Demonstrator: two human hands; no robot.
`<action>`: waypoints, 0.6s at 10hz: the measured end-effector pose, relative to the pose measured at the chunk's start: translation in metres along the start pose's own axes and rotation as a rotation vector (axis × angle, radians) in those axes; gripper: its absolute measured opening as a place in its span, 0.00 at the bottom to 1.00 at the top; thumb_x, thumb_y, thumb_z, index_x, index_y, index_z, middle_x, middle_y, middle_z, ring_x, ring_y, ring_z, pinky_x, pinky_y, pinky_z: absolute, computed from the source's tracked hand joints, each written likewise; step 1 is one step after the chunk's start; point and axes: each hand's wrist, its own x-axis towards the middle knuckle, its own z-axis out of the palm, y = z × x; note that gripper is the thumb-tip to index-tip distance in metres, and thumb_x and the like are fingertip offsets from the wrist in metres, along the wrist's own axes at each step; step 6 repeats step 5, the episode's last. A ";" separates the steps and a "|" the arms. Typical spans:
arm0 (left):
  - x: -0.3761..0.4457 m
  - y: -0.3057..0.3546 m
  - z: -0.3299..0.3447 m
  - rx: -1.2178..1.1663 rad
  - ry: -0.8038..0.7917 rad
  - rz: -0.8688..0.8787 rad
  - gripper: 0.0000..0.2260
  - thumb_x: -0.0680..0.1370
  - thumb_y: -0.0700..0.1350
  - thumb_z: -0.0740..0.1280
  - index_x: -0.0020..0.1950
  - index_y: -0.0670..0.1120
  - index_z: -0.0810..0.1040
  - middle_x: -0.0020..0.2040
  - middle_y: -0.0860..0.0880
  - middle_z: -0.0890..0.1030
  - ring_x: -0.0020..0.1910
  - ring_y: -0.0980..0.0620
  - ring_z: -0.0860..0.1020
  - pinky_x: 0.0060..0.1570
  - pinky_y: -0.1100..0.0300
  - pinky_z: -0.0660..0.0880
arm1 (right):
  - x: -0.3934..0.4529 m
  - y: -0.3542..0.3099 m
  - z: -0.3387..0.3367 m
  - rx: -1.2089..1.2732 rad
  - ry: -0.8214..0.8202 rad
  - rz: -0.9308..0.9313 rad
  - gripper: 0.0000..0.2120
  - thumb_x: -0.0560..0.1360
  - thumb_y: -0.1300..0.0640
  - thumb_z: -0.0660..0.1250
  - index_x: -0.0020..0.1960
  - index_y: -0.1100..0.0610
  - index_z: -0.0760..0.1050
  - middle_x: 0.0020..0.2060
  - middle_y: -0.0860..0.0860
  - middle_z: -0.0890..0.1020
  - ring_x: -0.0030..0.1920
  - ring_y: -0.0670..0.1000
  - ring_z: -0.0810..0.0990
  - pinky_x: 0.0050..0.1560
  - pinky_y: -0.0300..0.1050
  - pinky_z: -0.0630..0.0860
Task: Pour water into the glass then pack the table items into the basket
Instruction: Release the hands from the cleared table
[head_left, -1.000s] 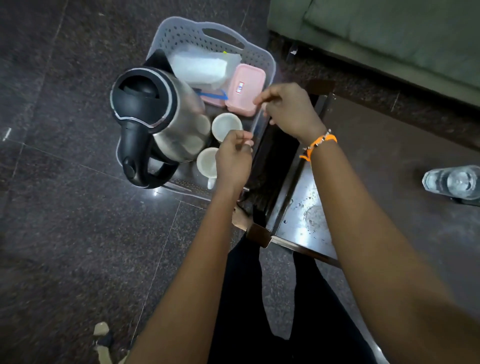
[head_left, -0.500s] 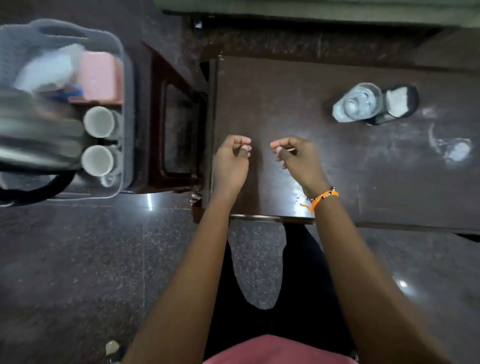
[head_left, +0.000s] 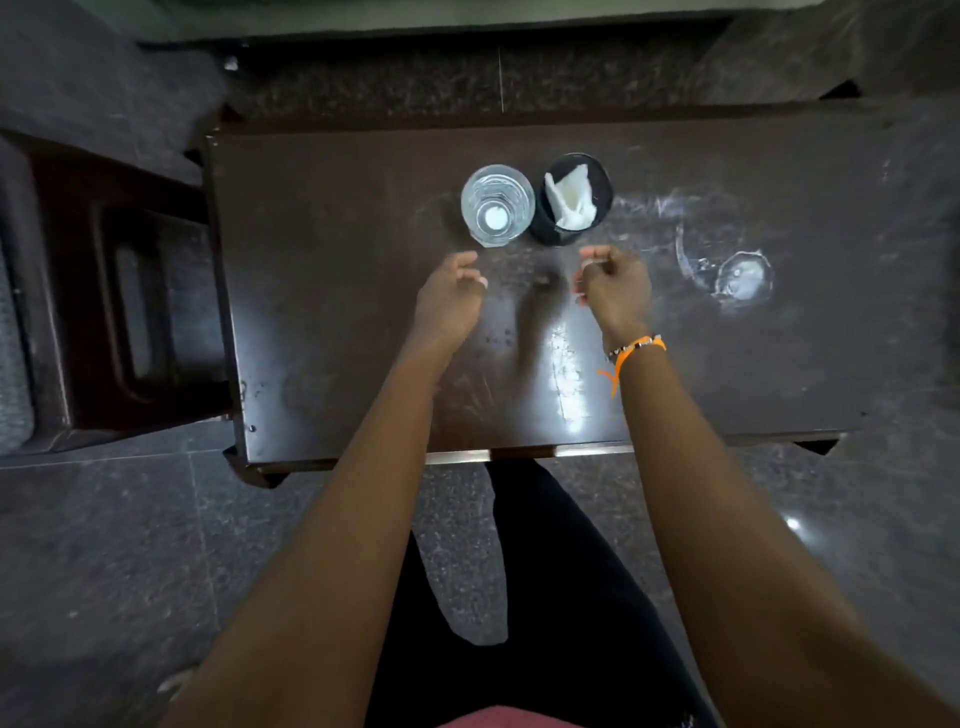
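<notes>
The fingers (head_left: 470, 267) of the left hand (head_left: 448, 301) are loosely curled and hold nothing; they hover over the desk (head_left: 322, 291) just short of the glass (head_left: 497, 204), which stands at about 1 o'clock from them. The fingers of the right hand (head_left: 615, 288) are curled in more tightly, thumb against forefinger; the blur hides whether anything small is pinched there, so I cannot tell. An orange wristband (head_left: 636, 347) sits on the right wrist.

The two hands are apart, with a bare strip of dark desk between them. The glass is upright, with clear water in it, toward the far middle of the desk. Touching it, or very nearly, at its 3 o'clock side stands a black holder (head_left: 597, 179) with white tissue (head_left: 570, 200) sticking up in it. From the right hand the holder lies at about 11 o'clock, close by. Nothing stands between either hand and these two things.

At 3 o'clock from the right hand, well apart, a wet ring and small puddle (head_left: 740, 275) mark the desk. Pale scuffs run across the top, and a bright glare lies between the forearms. At 9 o'clock, just beside the desk's left edge, stands a dark wooden stool (head_left: 119, 312). The basket is out of view. Dark speckled floor (head_left: 104, 571) surrounds the desk.
</notes>
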 end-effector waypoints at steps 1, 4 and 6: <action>0.010 0.007 0.011 0.095 -0.031 -0.020 0.23 0.79 0.41 0.60 0.74 0.45 0.62 0.70 0.46 0.71 0.68 0.48 0.70 0.70 0.53 0.65 | 0.026 -0.008 -0.005 0.047 0.031 0.032 0.15 0.77 0.69 0.53 0.61 0.67 0.70 0.29 0.51 0.73 0.15 0.38 0.71 0.20 0.29 0.68; 0.023 0.012 0.026 0.221 -0.073 -0.002 0.27 0.80 0.40 0.58 0.77 0.43 0.52 0.78 0.45 0.54 0.76 0.48 0.55 0.75 0.55 0.54 | 0.067 -0.016 -0.001 0.044 -0.035 0.087 0.24 0.76 0.68 0.55 0.71 0.61 0.63 0.29 0.52 0.76 0.17 0.41 0.72 0.19 0.32 0.67; 0.022 0.016 0.030 0.177 -0.036 -0.021 0.27 0.80 0.39 0.58 0.77 0.42 0.52 0.78 0.45 0.54 0.75 0.49 0.59 0.73 0.58 0.57 | 0.068 -0.010 -0.002 0.027 -0.016 0.075 0.23 0.74 0.70 0.56 0.68 0.62 0.68 0.27 0.52 0.77 0.16 0.41 0.73 0.19 0.31 0.68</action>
